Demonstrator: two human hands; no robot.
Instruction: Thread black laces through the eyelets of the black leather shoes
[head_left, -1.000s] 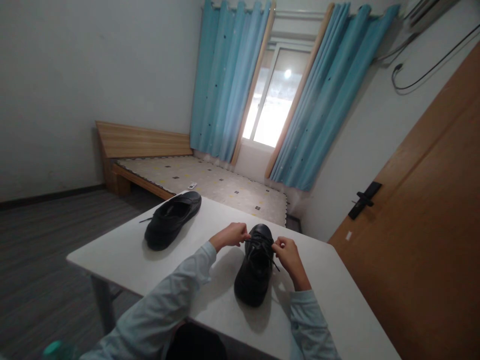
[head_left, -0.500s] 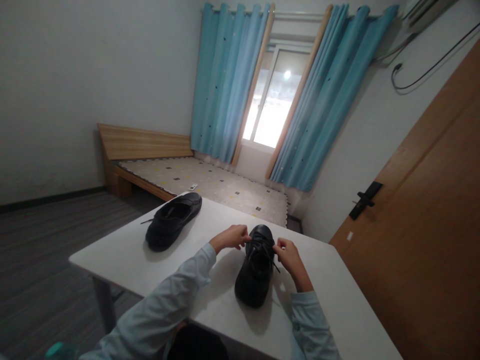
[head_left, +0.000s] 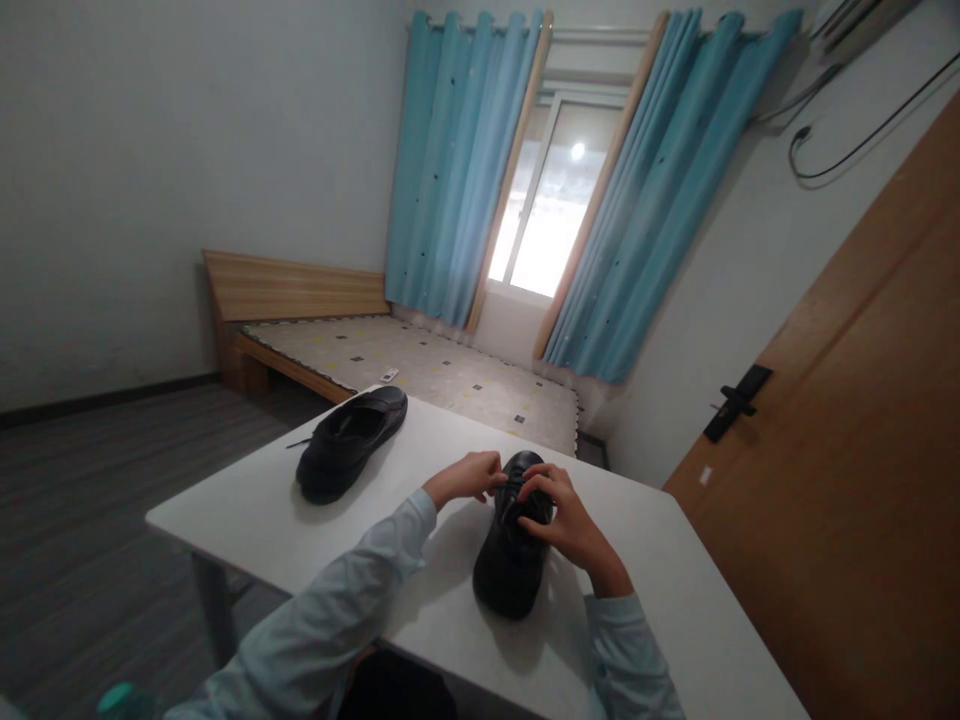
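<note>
Starting at the far left: dark grey plank floor, and a teal bottle cap poking in at the bottom edge. Further back, a low wooden bed frame with a pale patterned mattress against the wall. Nearer, a white rectangular table, and on its left part a black leather shoe without hands on it, lying loose with one thin lace end trailing off its left side, well apart from the second shoe. Moving right: left hand in a pale blue-grey sleeve, fingers curled shut at the left edge of the second black leather shoe, seemingly pinching a black lace, though too small and dark to be sure. That shoe standing on the table near its middle, toe pointing away, heel towards the wearer of the camera. Right hand laid over the top of the same shoe, fingers bent down onto the lacing area, touching it; whether a lace is gripped, impossible to tell. Both hands close together over the tongue, almost meeting. Behind, bright window flanked by long blue curtains. At the far right, a brown wooden door with a black lever handle
</note>
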